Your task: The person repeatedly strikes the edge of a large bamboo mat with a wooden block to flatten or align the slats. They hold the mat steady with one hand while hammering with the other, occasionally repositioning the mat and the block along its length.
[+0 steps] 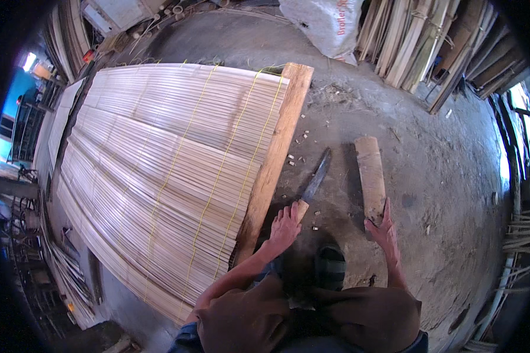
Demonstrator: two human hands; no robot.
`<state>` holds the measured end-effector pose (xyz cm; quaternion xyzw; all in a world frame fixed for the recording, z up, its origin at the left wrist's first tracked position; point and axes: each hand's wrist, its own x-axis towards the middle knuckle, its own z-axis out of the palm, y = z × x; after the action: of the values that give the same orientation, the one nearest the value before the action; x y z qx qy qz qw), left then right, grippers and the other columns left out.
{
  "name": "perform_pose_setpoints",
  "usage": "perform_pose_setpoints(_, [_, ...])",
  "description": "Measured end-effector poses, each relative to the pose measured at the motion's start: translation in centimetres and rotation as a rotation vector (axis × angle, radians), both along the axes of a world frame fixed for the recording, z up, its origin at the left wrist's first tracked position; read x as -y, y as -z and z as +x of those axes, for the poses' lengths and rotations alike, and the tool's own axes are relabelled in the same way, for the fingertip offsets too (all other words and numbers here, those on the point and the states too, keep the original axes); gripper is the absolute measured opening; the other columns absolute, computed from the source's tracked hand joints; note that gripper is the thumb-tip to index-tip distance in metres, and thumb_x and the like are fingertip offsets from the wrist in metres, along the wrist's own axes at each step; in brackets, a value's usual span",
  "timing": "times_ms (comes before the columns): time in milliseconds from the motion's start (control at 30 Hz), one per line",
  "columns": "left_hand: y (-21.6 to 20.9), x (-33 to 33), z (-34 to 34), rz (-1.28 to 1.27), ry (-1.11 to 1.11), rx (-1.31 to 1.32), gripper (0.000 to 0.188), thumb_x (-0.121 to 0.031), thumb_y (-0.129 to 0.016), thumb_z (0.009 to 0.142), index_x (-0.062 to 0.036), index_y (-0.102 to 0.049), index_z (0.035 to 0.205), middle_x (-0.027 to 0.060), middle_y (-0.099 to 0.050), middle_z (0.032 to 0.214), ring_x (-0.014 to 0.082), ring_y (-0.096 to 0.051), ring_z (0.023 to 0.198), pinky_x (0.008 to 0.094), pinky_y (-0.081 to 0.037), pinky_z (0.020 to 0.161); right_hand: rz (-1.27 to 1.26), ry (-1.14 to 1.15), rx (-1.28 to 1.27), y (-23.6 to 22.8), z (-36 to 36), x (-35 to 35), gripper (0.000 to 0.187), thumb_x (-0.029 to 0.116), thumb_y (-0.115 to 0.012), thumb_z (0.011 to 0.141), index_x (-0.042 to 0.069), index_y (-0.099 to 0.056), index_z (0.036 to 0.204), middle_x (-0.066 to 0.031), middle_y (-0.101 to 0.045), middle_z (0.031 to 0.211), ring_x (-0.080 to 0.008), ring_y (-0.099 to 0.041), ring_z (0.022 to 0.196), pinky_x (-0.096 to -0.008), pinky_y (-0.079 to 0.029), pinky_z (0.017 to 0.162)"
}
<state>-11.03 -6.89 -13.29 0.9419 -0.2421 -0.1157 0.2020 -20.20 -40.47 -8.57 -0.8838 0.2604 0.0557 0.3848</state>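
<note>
My left hand [284, 227] rests with its fingers over the light wooden handle of a knife [317, 176]. The long dark blade points away from me over the floor, beside a wooden beam. My right hand [385, 232] grips the near end of a thick, tan wooden block [370, 173], thumb on one side and fingers along the other. Left of the knife lies a wide mat of thin pale slats [159, 159], bound with yellow cords. Its right edge runs along the wooden beam [280, 147].
Small pale offcuts [291, 157] are scattered on the grey floor [436, 194]. A white sack [327, 26] stands at the back, with bundled wooden strips [403, 41] to its right. My sandalled foot [330, 265] is between my hands. More poles [527, 235] line the right side.
</note>
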Motion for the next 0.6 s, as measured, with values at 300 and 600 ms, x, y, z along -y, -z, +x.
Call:
perform_pose_setpoints(300, [-6.2,-0.8,1.3,-0.418,-0.287,-0.502,0.062,-0.041,-0.068,0.093,0.0064,-0.051,0.128,0.0281,-0.066,0.101,0.0426,-0.068,0.093,0.0473,-0.053,0.078,0.871,0.300,0.231,-0.8,1.4,-5.3,0.090,0.023,-0.069,0.095,0.015,-0.010,0.162,-0.0140,-0.039,0.154,-0.0299,-0.047,0.135,-0.0438,-0.047,0.104])
perform_pose_setpoints(600, [-10.1,-6.2,10.8,-0.370,-0.313,-0.040,0.043,-0.037,-0.058,0.102,0.0029,-0.055,0.117,0.0228,-0.068,0.084,0.0377,-0.068,0.070,0.0451,-0.052,0.064,1.145,0.503,0.315,-1.5,3.3,-9.5,0.084,0.034,-0.060,0.099,0.024,-0.007,0.163,-0.0130,-0.033,0.155,-0.0309,-0.045,0.134,-0.0452,-0.046,0.105])
